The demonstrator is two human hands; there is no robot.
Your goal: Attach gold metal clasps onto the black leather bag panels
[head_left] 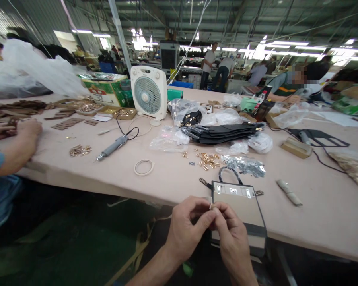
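Note:
My left hand (187, 222) is closed in a pinch, its thumb and fingertips holding a small pale piece (210, 202) whose kind I cannot make out. Against it, my right hand (231, 232) pinches at the same spot, its fingertips meeting the left ones. Just beyond and under the hands lies a beige and black handbag (236, 206) with a dark looped handle (230, 170). Its lower part overhangs the table's front edge. A dark strap tab with a metal fitting (205, 182) sticks out at its upper left corner.
Small gold-coloured metal fittings (209, 160) lie past the handbag, near a stack of black pieces (223, 133). Left are a tape roll (144, 167), an electric screwdriver (112, 147) and a fan (149, 93). A co-worker's hand (30, 133) works at far left; a rolled cloth (288, 192) lies right.

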